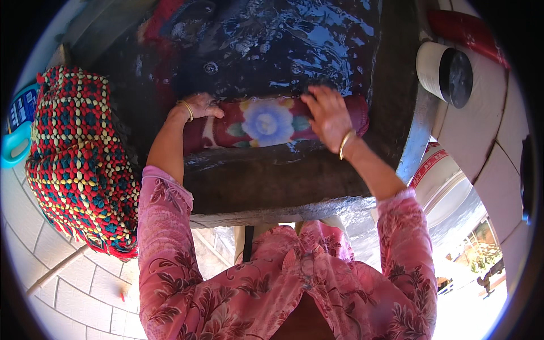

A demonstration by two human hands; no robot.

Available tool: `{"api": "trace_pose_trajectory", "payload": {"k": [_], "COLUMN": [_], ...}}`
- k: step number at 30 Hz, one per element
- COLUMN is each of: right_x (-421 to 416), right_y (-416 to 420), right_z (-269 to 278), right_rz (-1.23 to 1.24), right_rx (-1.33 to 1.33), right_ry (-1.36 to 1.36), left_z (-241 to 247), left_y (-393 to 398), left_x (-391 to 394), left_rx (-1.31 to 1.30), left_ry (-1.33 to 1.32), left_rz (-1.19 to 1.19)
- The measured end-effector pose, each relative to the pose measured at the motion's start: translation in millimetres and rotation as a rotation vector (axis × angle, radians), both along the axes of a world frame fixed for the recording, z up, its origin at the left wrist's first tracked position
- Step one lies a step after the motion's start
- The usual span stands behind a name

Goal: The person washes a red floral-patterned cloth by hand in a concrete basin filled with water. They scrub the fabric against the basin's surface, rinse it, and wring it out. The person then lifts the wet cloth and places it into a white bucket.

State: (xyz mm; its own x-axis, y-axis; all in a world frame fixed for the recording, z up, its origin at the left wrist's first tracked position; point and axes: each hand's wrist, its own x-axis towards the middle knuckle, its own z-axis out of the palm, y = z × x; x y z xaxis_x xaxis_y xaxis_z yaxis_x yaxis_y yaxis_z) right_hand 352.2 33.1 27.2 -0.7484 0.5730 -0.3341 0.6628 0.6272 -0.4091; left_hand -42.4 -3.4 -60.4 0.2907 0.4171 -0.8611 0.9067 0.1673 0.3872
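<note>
A wet, maroon cloth roll with a blue flower pattern lies crosswise near the front of a dark basin, at the edge of the water. My left hand, with a bangle at the wrist, rests on the roll's left part, thumb pointing right along it. Over the right part is my right hand, slightly blurred, fingers apart and palm down on the cloth. Rippling water fills the basin beyond the roll, and red fabric shows in it at the upper left.
A knobbly red, green and cream woven textile hangs over the left side. Beside it stands a turquoise-handled bottle. At the right are a white tub with a black lid, a red object and a white bucket-like container.
</note>
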Motion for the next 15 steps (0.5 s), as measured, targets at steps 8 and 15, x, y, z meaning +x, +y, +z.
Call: {"api": "trace_pose_trajectory", "payload": {"k": [8,15], "right_x": [-6,-21], "right_y": [-39,46], "right_z": [-3,-3], "right_rz": [0.080,0.159], "right_rx": [0.045,-0.267], "right_ry": [-0.293,-0.287], "left_z": [75,98], "left_y": [-41,-132], "left_x": [43,103], "left_rx": [0.541,0.747], "left_ry": [0.144,0.176], "left_rz": [0.172,0.152]}}
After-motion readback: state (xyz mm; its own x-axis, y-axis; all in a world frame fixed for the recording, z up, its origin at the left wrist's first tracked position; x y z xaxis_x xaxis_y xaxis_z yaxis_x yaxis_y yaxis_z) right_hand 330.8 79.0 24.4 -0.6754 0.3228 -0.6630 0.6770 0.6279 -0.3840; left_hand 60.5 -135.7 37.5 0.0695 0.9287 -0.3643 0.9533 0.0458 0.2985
